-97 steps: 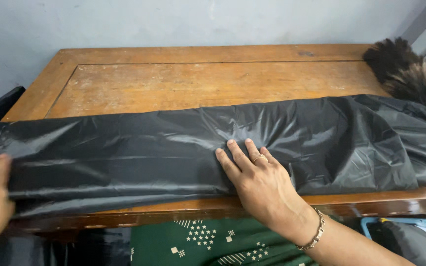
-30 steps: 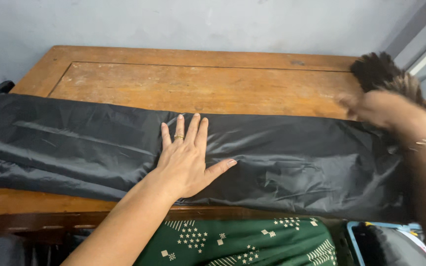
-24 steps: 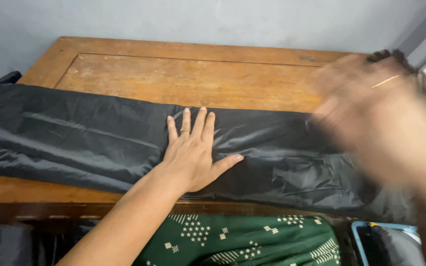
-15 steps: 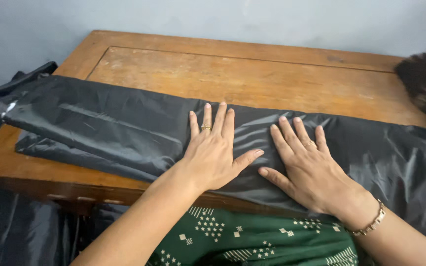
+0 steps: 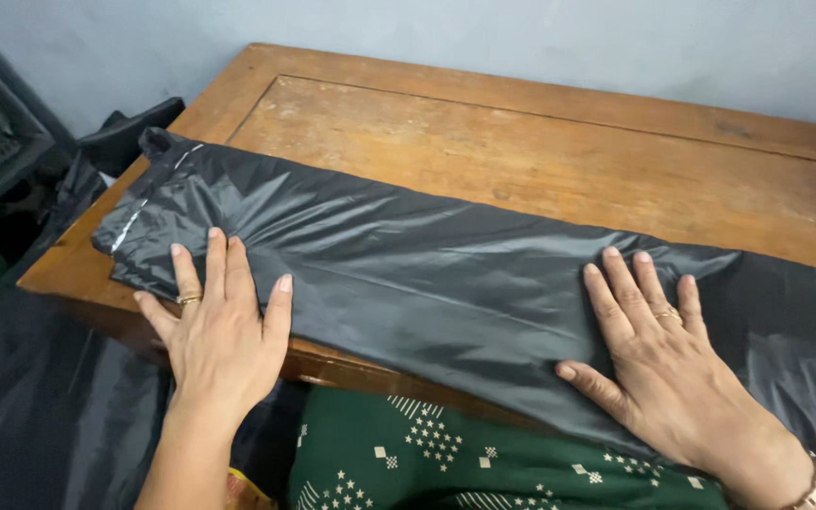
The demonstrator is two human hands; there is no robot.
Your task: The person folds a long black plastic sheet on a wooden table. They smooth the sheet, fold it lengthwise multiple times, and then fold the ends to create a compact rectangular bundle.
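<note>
My left hand (image 5: 222, 332) and right hand (image 5: 661, 357) lie flat, fingers spread, gripping nothing, on the folded black plastic sheet (image 5: 427, 283) along the near edge of the wooden table (image 5: 559, 142). Beyond the sheet, bare tabletop reaches the far edge.

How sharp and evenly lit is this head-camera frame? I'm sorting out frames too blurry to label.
Head view: sharp throughout, with no motion blur on the left hand or the right hand; soft, even light with faint shadows under the palms; a mild sheen on the creases of the black plastic sheet, no harsh glare; the wooden table shows clear grain; the dark corner at left loses detail.
</note>
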